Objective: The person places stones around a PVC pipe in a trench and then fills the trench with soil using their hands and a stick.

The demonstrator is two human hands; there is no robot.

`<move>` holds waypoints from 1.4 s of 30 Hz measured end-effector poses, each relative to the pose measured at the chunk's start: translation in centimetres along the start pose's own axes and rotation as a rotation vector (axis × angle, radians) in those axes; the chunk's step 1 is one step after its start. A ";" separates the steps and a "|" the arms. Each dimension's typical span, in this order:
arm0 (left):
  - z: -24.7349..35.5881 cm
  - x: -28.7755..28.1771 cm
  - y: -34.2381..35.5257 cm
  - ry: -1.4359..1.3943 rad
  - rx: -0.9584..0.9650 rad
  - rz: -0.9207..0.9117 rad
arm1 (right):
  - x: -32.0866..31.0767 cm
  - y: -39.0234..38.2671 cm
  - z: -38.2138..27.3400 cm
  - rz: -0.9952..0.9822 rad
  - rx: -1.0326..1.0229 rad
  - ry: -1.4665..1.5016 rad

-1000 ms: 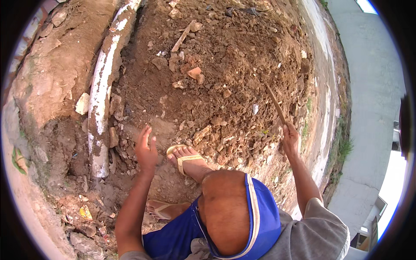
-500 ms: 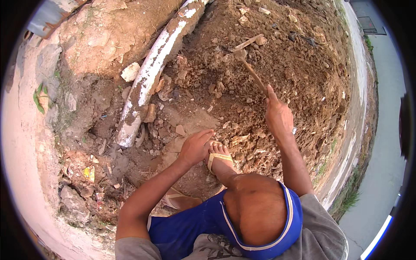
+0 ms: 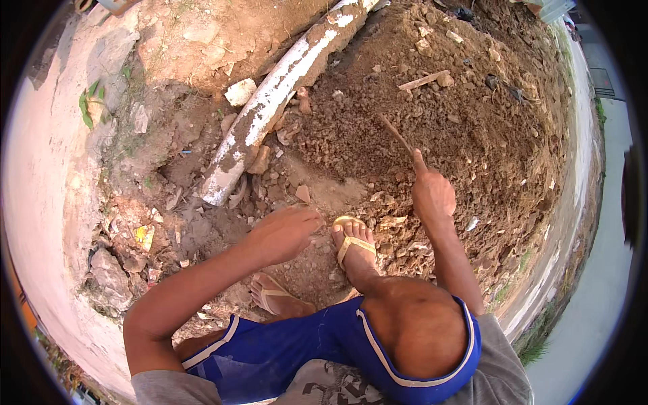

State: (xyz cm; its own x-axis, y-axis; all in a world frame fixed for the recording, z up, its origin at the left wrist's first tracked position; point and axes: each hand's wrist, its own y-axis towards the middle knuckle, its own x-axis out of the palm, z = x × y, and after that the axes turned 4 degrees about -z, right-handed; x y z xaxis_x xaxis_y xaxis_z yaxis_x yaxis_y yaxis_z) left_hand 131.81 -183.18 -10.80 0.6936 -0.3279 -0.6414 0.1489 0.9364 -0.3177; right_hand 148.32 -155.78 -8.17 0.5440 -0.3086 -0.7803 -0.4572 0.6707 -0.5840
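My right hand is closed around the end of a thin brown stick-like tool, its index finger stretched along the shaft. The tool slants away to the left, and its far end meets the loose brown soil; a head there cannot be made out. Low over the ground, left of my sandalled right foot, my left hand has its fingers curled together. Its palm side is hidden, so anything inside cannot be seen.
A white pipe crusted with dirt lies diagonally at the upper left. Stones, a pale block and a yellow wrapper are scattered around. A flat piece of wood lies on the soil heap. A pale wall borders the left.
My left hand has drawn back left from my foot and curled its fingers. The tool's far end, a lumpy head earlier, now meets the soil. The view has shifted.
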 end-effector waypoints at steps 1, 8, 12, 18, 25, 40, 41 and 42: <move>1.2 -1.9 -1.9 -0.063 -0.088 0.015 | -0.1 0.5 1.0 0.016 0.113 0.036; 10.5 -12.2 -12.2 -0.016 -0.341 0.053 | 4.0 5.4 -4.3 -0.116 -0.210 -0.162; 15.0 -13.1 -13.0 -0.040 -0.299 -0.077 | 6.5 8.6 -11.7 -0.133 -0.488 -0.112; 14.3 -9.9 -12.4 -0.064 -0.387 0.017 | 2.8 16.7 -15.3 -0.043 -0.565 -0.183; 13.4 -12.3 -12.3 0.034 -0.588 0.131 | 7.6 12.8 -17.9 -0.070 -0.605 -0.105; 11.3 -13.2 -13.4 0.002 -0.634 0.130 | -1.5 9.8 -10.2 -0.017 -0.543 -0.227; 11.2 -13.1 -13.6 0.006 -0.621 0.131 | -1.8 9.2 -8.4 0.036 -0.491 -0.206; 11.2 -13.1 -13.6 0.012 -0.609 0.129 | -1.8 9.1 -6.0 0.075 -0.384 -0.145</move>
State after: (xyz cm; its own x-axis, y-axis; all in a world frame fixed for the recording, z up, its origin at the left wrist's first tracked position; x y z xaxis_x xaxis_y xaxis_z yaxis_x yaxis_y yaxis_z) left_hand 128.60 -190.21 9.71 0.6705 -0.2220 -0.7079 -0.3663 0.7307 -0.5761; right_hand 138.89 -153.17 -13.43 0.5799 -0.1518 -0.8004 -0.7136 0.3793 -0.5890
